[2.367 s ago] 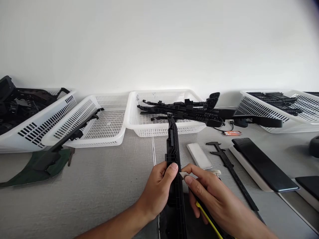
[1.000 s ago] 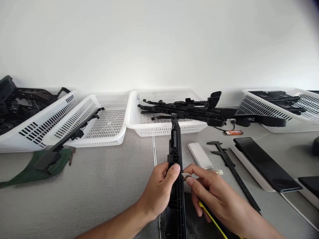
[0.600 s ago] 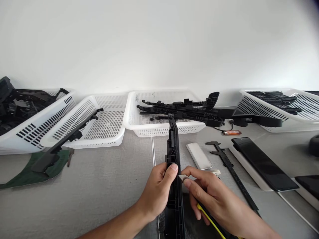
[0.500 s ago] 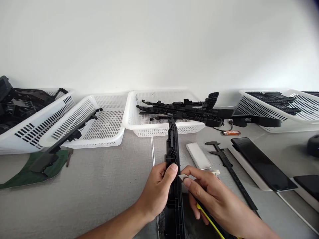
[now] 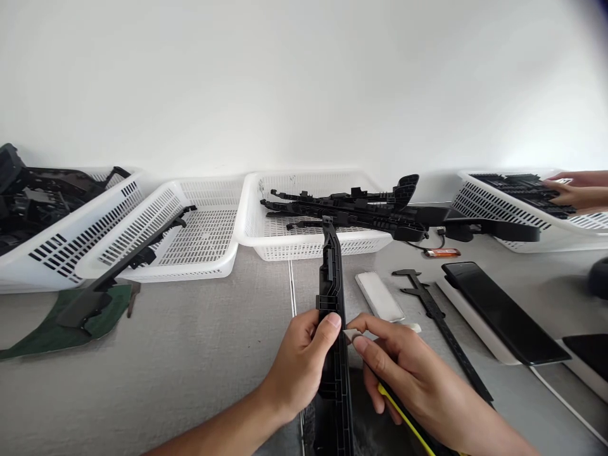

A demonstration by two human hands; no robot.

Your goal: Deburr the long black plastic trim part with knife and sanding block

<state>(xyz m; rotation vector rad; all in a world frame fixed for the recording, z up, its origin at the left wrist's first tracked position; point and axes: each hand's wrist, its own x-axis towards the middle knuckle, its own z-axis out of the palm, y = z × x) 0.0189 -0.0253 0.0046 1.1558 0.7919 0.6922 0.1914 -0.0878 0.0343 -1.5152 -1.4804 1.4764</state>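
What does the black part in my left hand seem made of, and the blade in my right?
Black part: probably molded plastic, satin black, judging by its fine ribs. Blade: likely metal, plain gray, judging by its thin, pointed shape.

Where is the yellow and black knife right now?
In the head view, low and right of centre, the knife is in the right hand, its blade at the right edge of the black plastic part the left hand holds.

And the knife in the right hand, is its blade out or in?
Out: the pale blade shows bare between the right hand and the black part.
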